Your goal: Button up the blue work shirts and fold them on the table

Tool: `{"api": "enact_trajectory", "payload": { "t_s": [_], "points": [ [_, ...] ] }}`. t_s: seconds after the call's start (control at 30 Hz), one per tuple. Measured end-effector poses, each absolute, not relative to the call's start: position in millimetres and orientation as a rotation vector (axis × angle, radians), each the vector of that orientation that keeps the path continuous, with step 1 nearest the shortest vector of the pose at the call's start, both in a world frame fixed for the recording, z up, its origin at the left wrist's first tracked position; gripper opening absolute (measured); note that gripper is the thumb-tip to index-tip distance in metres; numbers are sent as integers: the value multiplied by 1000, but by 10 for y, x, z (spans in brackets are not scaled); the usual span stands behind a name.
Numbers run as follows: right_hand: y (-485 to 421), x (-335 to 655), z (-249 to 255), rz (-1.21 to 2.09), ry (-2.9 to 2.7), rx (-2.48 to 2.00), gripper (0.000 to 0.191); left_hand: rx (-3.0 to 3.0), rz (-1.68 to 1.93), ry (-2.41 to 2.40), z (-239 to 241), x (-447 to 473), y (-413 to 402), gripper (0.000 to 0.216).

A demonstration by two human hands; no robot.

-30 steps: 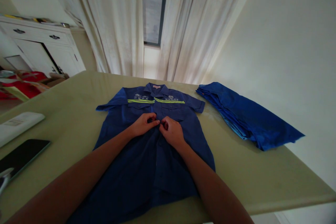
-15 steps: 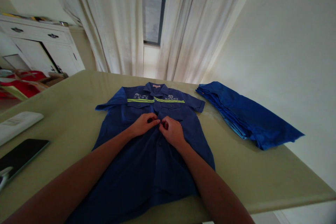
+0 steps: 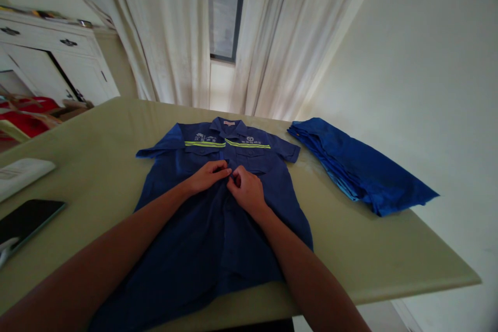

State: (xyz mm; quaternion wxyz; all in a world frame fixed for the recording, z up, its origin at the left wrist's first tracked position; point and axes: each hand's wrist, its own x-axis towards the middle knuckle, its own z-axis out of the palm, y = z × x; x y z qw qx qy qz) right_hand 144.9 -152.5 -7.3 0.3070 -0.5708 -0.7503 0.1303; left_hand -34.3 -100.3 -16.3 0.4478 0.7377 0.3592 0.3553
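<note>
A dark blue short-sleeved work shirt point(image 3: 202, 238) with a yellow-green reflective stripe across the chest lies flat, front up, on a pale green table point(image 3: 369, 259). My left hand point(image 3: 206, 175) and my right hand point(image 3: 246, 190) meet at the shirt's front placket, just below the chest pockets. Both hands have their fingers curled and pinched on the shirt's front edges, fingertips touching. What lies between the fingertips is too small to make out.
A pile of folded brighter blue garments point(image 3: 358, 166) lies on the table's right side. A dark phone point(image 3: 27, 218) and a white flat object point(image 3: 21, 174) lie at the left edge. White drawers point(image 3: 58, 57) and curtains point(image 3: 175, 36) stand behind.
Both hands stay pinched at the placket, fingertips now closer together. The view has tilted slightly, shifting everything up and left in the frame.
</note>
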Motion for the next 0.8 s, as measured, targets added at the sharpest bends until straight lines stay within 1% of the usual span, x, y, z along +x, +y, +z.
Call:
{"api": "enact_trajectory", "payload": {
  "t_s": [0.33,0.53,0.7,0.8],
  "points": [
    [-1542,1413,-86,287,-2011,-1501,9,1747,869,880,-143,-355,-984,53],
    [-1526,1427,-93,294,-1999,-1484,8,1750,842,910,-135,-355,-1006,53],
    [-1399,1564,-177,345,-1758,-1528,9,1898,913,1028,-213,-349,-1027,42],
    [-1316,1695,-182,446,-1580,-1514,12,2171,891,1072,-221,-323,-1078,35]
  ]
}}
